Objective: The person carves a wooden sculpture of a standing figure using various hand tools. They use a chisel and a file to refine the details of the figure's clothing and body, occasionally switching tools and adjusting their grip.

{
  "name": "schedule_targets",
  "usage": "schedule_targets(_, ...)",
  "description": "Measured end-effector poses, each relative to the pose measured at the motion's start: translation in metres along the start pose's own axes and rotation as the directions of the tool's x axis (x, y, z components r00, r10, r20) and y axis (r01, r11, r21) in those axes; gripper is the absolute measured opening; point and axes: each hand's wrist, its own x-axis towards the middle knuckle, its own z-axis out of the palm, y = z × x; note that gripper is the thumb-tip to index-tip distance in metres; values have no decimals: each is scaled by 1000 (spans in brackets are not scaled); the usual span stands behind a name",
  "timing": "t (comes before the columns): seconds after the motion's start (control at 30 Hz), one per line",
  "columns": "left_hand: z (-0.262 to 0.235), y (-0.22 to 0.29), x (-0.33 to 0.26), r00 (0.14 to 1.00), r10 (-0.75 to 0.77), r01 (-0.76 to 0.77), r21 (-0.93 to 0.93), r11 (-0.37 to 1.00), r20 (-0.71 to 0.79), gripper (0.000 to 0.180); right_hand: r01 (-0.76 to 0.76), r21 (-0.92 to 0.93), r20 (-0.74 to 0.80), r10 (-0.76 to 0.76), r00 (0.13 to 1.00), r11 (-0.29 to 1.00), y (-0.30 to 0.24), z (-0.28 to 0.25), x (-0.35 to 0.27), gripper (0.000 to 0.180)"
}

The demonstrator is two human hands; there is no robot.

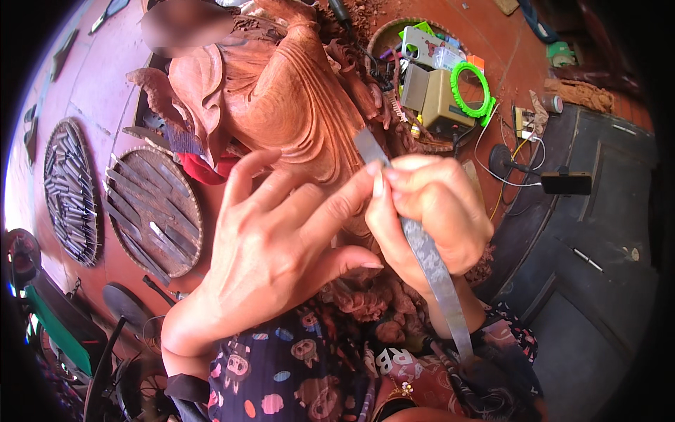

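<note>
A long flat grey metal chisel (429,257) was gripped in the closed right hand (429,214), its tip steered by the spread left hand's (281,246) fingertips against the reddish carved wooden statue (281,91).

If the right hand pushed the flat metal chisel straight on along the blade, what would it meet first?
Most likely the carved wooden statue: the right hand holds the flat metal chisel with its tip aimed up-left at the carved folds, seemingly touching or nearly so. Depth is unclear.

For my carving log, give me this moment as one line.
right hand: grip shut on metal chisel | left hand: open, fingertips at blade | chisel tip on wooden statue
</note>
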Motion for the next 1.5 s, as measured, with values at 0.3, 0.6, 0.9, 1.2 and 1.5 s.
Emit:
schedule_targets(0.3,-2,-2,-2,1000,-16,16,30,999,14,74,19,-39,-1,-19,1000,999,-1,3,-1,25)
schedule_targets(0.6,0,-3,-4,1000,-3,3,10,1000,-13,72,80,-44,26,-79,997,996,1,7,-2,23)
schedule_targets(0.9,-2,2,2,1000,9,-8,63,998,-13,73,3,9,-83,-2,997,1000,3,0,3,16)
schedule_targets(1.2,4,8,-3,997,68,-68,8,998,-27,70,-96,325,-63,123,990,941,12,-18,-6,15)
schedule_targets(1.5,39,22,-5,857,429,-503,-281,818,-285,44,-619,395,654,265,708,679,30,-72,75,25)
